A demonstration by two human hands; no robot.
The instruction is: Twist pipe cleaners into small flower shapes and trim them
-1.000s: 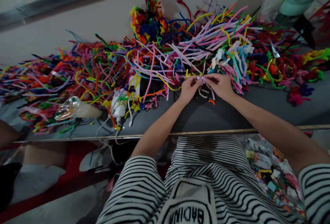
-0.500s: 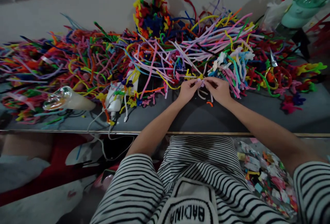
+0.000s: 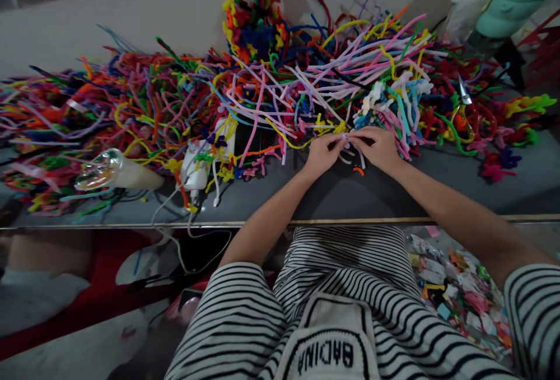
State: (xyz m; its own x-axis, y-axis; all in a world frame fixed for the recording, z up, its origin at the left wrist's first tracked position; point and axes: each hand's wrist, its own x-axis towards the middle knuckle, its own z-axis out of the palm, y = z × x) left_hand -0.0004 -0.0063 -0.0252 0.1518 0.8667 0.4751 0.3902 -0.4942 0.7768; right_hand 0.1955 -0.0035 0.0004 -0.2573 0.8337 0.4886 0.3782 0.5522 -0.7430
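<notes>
My left hand (image 3: 322, 154) and my right hand (image 3: 378, 147) meet over the grey table (image 3: 350, 193), fingertips pinched together on a small pale lilac pipe-cleaner piece (image 3: 345, 138). Both hands are closed on it. White ends of the piece hang down between my hands. A tiny orange scrap (image 3: 359, 171) lies just below them. A big heap of many-coloured pipe cleaners (image 3: 262, 88) spreads right behind my fingers.
A clear plastic cone-shaped item (image 3: 116, 173) lies at the left, with a white device (image 3: 195, 171) and cables beside it. Scissors with yellow-red handles (image 3: 466, 112) lie at the right. A green container (image 3: 507, 6) stands far right. Coloured scraps (image 3: 455, 286) litter the floor.
My hands stay pinched on the lilac piece with only small finger shifts. The view has swung slightly left and down.
</notes>
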